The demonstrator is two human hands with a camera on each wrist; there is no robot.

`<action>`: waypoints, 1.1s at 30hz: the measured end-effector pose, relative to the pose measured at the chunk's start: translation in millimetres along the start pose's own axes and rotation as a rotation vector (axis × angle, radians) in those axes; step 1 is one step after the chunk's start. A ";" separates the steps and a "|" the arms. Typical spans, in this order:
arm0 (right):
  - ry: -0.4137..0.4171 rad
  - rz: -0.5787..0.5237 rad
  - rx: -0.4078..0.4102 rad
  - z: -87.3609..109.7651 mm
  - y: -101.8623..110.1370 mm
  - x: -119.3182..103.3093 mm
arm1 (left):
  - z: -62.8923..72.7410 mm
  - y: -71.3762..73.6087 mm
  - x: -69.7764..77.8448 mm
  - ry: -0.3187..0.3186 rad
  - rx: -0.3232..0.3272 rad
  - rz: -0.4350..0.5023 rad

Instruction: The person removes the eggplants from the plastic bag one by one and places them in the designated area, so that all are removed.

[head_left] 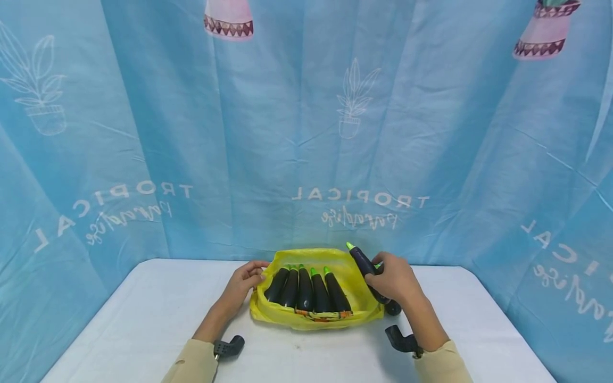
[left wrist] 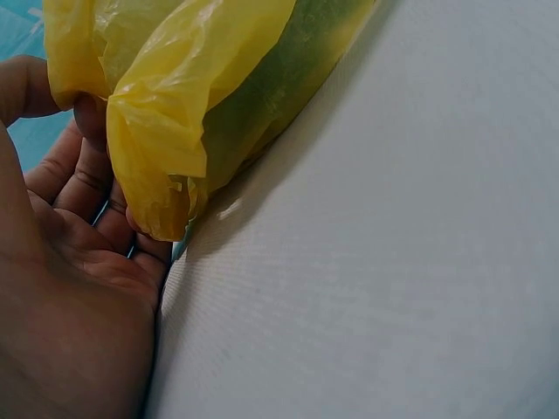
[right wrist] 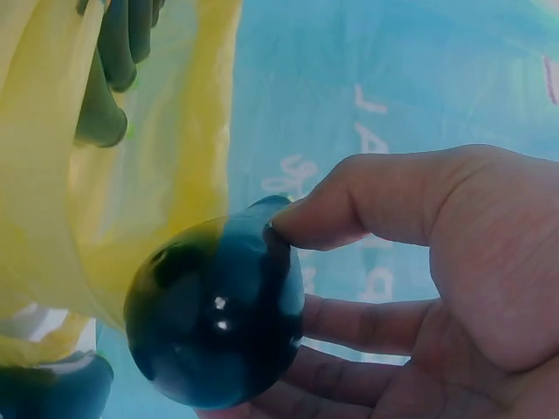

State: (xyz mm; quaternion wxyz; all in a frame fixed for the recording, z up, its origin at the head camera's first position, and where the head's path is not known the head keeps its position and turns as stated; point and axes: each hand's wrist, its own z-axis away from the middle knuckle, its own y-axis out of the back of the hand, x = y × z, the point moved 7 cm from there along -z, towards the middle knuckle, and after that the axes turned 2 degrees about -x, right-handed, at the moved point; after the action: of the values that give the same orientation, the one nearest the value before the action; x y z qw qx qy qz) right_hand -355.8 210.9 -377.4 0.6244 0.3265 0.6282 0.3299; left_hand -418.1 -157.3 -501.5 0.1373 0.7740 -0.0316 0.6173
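A yellow plastic bag (head_left: 335,319) sits on the table with its mouth spread. Inside it several dark, glossy eggplants (head_left: 306,290) with bright green tips lie side by side. My left hand (head_left: 241,284) pinches the bag's left rim between thumb and fingers; the left wrist view shows the gathered plastic (left wrist: 162,131) there. Over the bag's right side my right hand (head_left: 395,277) grips another eggplant (head_left: 362,261), tilted with its green tip up and to the left. Its rounded end (right wrist: 218,314) faces the right wrist camera. One more eggplant (head_left: 393,308) lies beside the bag, mostly hidden by the right hand.
The bag stands toward the far edge of a white table (head_left: 297,356). Behind and at both sides hangs a blue printed curtain (head_left: 268,159). Black camera mounts (head_left: 230,347) are strapped to both wrists, low over the table.
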 end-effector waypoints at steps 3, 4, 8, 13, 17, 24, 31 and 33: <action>-0.031 0.003 -0.004 -1.9 4.2 6.4 | -1.1 -0.3 -0.1 0.002 -0.002 -0.007; -0.039 0.006 -0.005 -2.9 5.6 8.7 | -1.2 -0.4 0.3 0.001 -0.003 -0.006; -0.064 0.021 -0.007 -6.8 9.6 17.4 | -2.5 -0.3 -0.4 0.005 -0.007 -0.006; -0.073 0.023 -0.014 -11.0 12.6 26.3 | -2.7 0.4 -0.6 0.008 -0.007 -0.012; -0.092 0.014 -0.019 -13.5 15.8 33.4 | -2.9 0.6 -0.9 0.011 -0.003 -0.012; -0.127 0.004 -0.023 -16.3 20.4 48.5 | -2.4 0.1 -3.0 0.014 0.000 -0.022; -0.146 0.003 -0.037 -21.1 22.7 62.8 | -1.6 0.9 -4.0 0.017 0.000 -0.024; -0.151 0.007 -0.039 -22.7 23.5 66.7 | -1.5 1.2 -3.5 0.018 -0.001 -0.024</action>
State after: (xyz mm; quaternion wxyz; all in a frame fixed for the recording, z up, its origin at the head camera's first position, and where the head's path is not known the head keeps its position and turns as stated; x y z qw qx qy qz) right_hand -379.0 279.0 -396.0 0.6752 0.3404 0.5714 0.3188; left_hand -420.6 -158.4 -504.4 0.1455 0.7689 -0.0213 0.6223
